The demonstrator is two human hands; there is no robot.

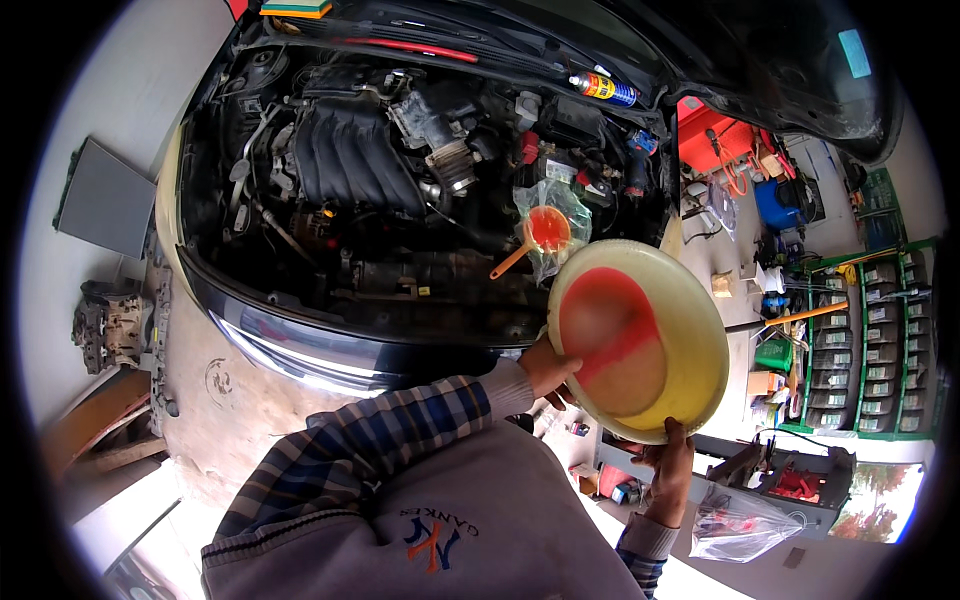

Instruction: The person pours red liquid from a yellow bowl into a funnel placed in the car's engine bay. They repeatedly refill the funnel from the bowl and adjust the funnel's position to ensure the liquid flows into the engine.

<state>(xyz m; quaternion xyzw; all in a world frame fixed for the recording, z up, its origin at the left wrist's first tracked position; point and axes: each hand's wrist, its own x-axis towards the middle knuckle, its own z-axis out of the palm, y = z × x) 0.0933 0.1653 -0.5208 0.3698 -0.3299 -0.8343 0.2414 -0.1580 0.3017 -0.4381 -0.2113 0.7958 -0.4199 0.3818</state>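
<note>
A pale yellow plastic basin (700, 345) is tilted toward the engine bay, with red liquid (610, 315) gathered along its far left side. My left hand (550, 366) grips the basin's near left rim. On the near right edge, my right hand (674, 468) has its fingers closed around the rim. Just beyond the basin, an orange long-handled round scoop or strainer (547, 228) lies on clear plastic film (575, 210) in the engine bay. Red shows inside its bowl. I cannot tell whether any liquid is flowing from the basin.
The car's engine (350, 155) lies exposed under a raised hood (790, 60). A spray can (603, 88) and a blue power tool (640, 160) rest around the bay. The front bumper (300, 350) curves before me. Shelving with several boxes (830, 350) stands at right.
</note>
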